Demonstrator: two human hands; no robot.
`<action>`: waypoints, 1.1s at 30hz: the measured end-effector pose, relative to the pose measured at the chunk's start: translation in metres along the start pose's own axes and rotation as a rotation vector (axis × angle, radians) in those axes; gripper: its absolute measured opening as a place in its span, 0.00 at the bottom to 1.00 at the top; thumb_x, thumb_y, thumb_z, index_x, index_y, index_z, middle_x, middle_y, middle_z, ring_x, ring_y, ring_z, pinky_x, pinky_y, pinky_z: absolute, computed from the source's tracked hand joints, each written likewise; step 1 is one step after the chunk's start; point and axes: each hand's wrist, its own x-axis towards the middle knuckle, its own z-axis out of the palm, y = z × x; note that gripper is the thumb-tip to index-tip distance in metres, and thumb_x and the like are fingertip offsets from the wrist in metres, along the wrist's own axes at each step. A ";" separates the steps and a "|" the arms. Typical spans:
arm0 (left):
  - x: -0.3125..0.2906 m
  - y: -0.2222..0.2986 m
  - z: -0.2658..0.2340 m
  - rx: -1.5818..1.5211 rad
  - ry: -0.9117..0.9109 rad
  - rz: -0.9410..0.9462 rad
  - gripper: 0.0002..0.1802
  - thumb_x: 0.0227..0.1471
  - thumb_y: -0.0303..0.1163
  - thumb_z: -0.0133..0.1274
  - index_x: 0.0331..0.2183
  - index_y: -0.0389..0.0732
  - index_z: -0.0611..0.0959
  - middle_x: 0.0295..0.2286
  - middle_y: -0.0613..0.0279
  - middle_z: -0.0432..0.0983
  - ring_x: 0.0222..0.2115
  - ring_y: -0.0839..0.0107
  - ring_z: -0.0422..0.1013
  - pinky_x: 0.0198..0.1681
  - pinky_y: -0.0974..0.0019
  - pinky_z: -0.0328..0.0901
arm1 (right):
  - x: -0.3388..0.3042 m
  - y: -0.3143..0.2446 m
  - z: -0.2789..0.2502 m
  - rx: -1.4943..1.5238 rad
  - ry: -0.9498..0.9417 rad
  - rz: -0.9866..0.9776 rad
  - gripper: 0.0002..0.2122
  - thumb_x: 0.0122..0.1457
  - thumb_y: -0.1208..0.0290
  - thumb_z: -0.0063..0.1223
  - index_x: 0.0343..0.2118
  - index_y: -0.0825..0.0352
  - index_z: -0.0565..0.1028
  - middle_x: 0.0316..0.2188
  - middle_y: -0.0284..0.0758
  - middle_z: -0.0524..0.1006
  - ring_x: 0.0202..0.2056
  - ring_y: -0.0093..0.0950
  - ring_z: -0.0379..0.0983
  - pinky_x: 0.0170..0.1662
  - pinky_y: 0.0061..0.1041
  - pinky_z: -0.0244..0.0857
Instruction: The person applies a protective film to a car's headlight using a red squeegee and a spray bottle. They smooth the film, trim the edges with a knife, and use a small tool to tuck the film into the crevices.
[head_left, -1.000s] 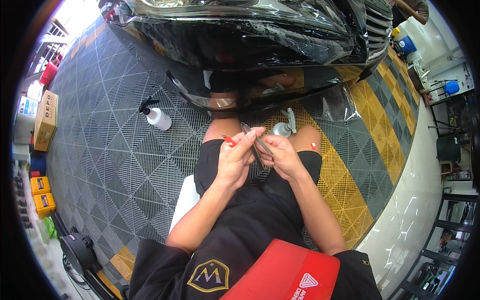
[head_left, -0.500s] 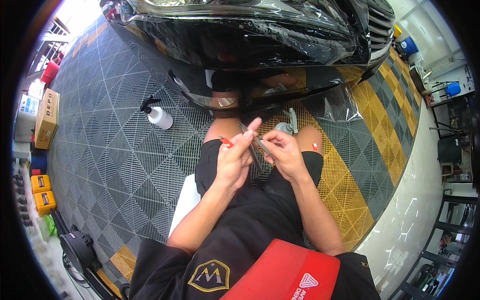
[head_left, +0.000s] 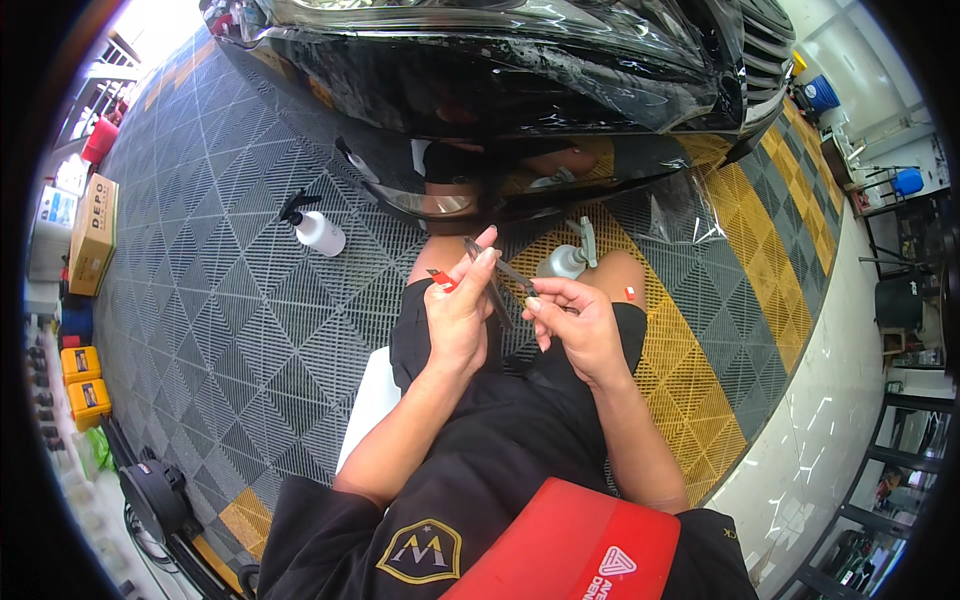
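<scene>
Between my hands stretches a thin dark grey strip (head_left: 512, 276). My left hand (head_left: 458, 328) pinches one end of it between thumb and forefinger, and a length hangs down beside the palm. Tucked in the same hand is a small red tool (head_left: 443, 281) with a dark tip; its exact kind is hard to make out. My right hand (head_left: 592, 335) closes its fingertips on the other end of the strip. Ahead of both hands is the glossy black front bumper (head_left: 480, 95) of a car, with clear film (head_left: 690, 205) hanging from its lower edge.
A white spray bottle (head_left: 320, 234) with a black trigger stands on the grey tiled floor to the left. Another spray bottle (head_left: 566, 261) is by my right knee. Further left are a cardboard box (head_left: 93, 235), yellow cases (head_left: 88, 399) and a black machine (head_left: 155, 495).
My right hand has shifted slightly right and down, away from the left, so more of the strip shows between them. The left hand has moved slightly left.
</scene>
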 end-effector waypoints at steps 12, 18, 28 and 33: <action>0.004 -0.011 -0.006 0.141 0.078 0.182 0.15 0.59 0.27 0.61 0.47 0.29 0.84 0.39 0.65 0.78 0.21 0.89 0.57 0.25 0.79 0.53 | 0.004 -0.002 0.009 -0.115 0.067 -0.004 0.06 0.63 0.75 0.60 0.40 0.71 0.79 0.26 0.30 0.79 0.23 0.14 0.71 0.25 0.14 0.64; 0.008 -0.016 -0.015 0.229 -0.011 0.210 0.14 0.61 0.29 0.61 0.46 0.30 0.86 0.38 0.64 0.78 0.21 0.90 0.57 0.24 0.79 0.52 | 0.010 0.009 0.004 -0.338 0.105 -0.210 0.05 0.62 0.75 0.62 0.32 0.70 0.79 0.25 0.27 0.78 0.21 0.12 0.66 0.23 0.14 0.57; 0.015 -0.007 -0.026 -0.091 0.062 0.044 0.21 0.67 0.45 0.52 0.47 0.35 0.80 0.29 0.71 0.70 0.17 0.85 0.51 0.22 0.76 0.50 | -0.008 -0.005 0.003 -0.963 0.316 -0.923 0.05 0.51 0.81 0.66 0.29 0.70 0.80 0.27 0.36 0.78 0.21 0.26 0.75 0.25 0.23 0.68; 0.019 -0.005 -0.035 -0.145 -0.037 0.062 0.21 0.67 0.44 0.52 0.47 0.34 0.80 0.26 0.72 0.67 0.17 0.85 0.52 0.21 0.76 0.49 | -0.012 0.004 -0.007 -0.499 0.273 -0.533 0.03 0.59 0.79 0.62 0.30 0.70 0.78 0.23 0.27 0.76 0.19 0.14 0.66 0.22 0.17 0.56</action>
